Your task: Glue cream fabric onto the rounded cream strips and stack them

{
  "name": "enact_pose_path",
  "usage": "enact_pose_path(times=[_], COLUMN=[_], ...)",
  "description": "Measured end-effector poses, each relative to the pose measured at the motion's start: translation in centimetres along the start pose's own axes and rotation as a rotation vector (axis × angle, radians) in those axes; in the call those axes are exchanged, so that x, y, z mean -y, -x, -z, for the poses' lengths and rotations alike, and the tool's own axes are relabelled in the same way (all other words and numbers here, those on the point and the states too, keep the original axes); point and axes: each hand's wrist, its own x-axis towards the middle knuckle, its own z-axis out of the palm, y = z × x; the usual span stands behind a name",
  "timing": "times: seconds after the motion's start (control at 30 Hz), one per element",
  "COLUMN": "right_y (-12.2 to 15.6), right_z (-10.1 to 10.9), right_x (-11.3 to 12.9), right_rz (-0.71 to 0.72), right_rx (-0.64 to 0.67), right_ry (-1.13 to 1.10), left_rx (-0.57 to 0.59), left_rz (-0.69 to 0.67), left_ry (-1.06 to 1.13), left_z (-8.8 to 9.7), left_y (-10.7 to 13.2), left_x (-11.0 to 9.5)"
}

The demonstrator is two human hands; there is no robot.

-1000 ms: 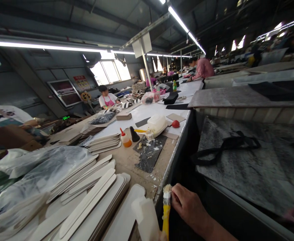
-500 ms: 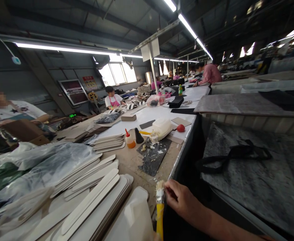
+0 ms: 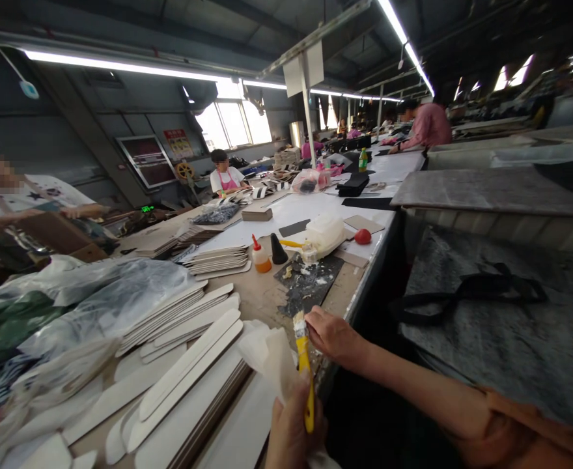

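My left hand is closed around the yellow handle of a paintbrush, bristles pointing up and away. A thin whitish sheet, perhaps plastic or paper, hangs in the same hand. The fingers of my right hand pinch at the brush's pale bristle end; their tips are partly hidden. White smears show on the brush's metal band. Beyond the hands lies a dark, glue-spattered sheet. On its far side stands a whitish plastic container beside a second yellow-handled brush.
Stacks of long, round-ended boards cover the near left of the table. Clear plastic bags lie beyond. A red-capped bottle, a black cone and a red ball stand ahead. Co-workers sit left; a grey-topped bench is right.
My left hand has risen into view with the paintbrush and the whitish sheet. My right hand has moved up with it, staying at the bristles. The view has shifted slightly.
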Motion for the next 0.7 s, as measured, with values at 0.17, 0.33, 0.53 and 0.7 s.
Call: enact_pose_path(times=[0.17,0.33,0.53,0.7], right_y=[-1.8,-3.1,-3.7,-4.4], right_z=[-0.7,0.1,0.7,1.3], right_x=[-1.5,-2.4,-2.7,-3.2], right_rz=[0.048,0.109,0.197,0.286], right_rx=[-0.009,-0.081,-0.16,-0.179], right_ry=[0.127,0.192,0.21,0.228], left_rx=[-0.001,0.071,0.139,0.048], left_rz=[-0.017,0.011,0.026,0.048], left_ry=[0.091,0.162,0.15,0.193], left_z=[-1.3,-1.6,-1.8,-1.3], left_y=[-0.7,-1.3,-1.3,-2.0], left_x=[-1.1,-1.8,-2.1,-1.4])
